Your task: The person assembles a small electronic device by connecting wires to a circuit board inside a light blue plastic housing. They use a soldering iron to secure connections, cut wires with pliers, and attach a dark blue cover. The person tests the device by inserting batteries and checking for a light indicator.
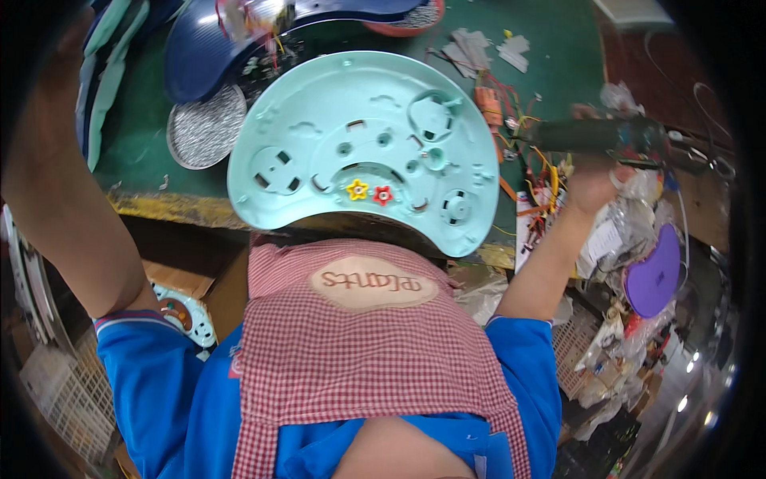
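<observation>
A curved mint-green plastic shell (pixel 319 96) lies on the green table with its inner side up, at the front edge. A yellow star piece (pixel 357 189) and a red star piece (pixel 384 195) sit side by side in its lower middle. My right hand (pixel 592 185), to the right of the shell, is closed round a dark electric screwdriver (pixel 590 136), blurred and pointing left. My left arm reaches far up the left side. My left hand (pixel 52 60) is by a stack of mint and navy shells (pixel 108 88); its fingers are lost in the dark rim.
A round dish of small silver screws (pixel 206 128) stands left of the shell, below a navy curved shell (pixel 191 60). A reddish bowl (pixel 407 20) is at the back. Tangled wires (pixel 550 180) lie at right. A purple plastic piece (pixel 654 271) hangs among plastic bags.
</observation>
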`<state>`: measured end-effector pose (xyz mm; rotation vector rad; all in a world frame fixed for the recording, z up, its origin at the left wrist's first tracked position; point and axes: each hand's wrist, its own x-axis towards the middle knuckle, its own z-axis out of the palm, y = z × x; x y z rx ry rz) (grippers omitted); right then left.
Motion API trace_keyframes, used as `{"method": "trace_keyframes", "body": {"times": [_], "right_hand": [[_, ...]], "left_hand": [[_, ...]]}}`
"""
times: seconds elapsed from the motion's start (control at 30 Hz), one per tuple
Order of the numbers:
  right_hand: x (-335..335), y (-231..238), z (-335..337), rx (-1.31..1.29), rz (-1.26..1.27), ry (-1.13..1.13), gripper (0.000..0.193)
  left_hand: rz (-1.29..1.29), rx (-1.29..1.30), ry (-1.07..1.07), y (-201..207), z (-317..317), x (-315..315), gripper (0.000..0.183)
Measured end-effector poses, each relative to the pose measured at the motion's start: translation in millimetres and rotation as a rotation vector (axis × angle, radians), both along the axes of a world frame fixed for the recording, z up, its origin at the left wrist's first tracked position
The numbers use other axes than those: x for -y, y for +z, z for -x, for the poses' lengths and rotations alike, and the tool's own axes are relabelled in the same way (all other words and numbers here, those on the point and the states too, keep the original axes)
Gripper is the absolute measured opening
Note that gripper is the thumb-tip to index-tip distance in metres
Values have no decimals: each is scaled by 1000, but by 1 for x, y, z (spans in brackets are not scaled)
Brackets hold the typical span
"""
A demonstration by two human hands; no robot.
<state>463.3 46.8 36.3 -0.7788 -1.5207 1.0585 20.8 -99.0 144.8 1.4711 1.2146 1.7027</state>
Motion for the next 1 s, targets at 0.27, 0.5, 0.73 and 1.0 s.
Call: {"method": "trace_keyframes", "body": {"times": [0.27,0.5,0.73,1.0], "right_hand": [[24,15,26,-169,174,18,119],[41,16,18,-272,264,37,117],[63,-29,7,-90,94,-54,78],[99,-24,77,-486,218,233,74]], "left_hand": [[81,254,6,-36,-34,-12,16],[246,285,195,-68,-58,4,14],[574,465,-73,-97,-68,19,9],[378,1,-46,-159,-106,31,11]]}}
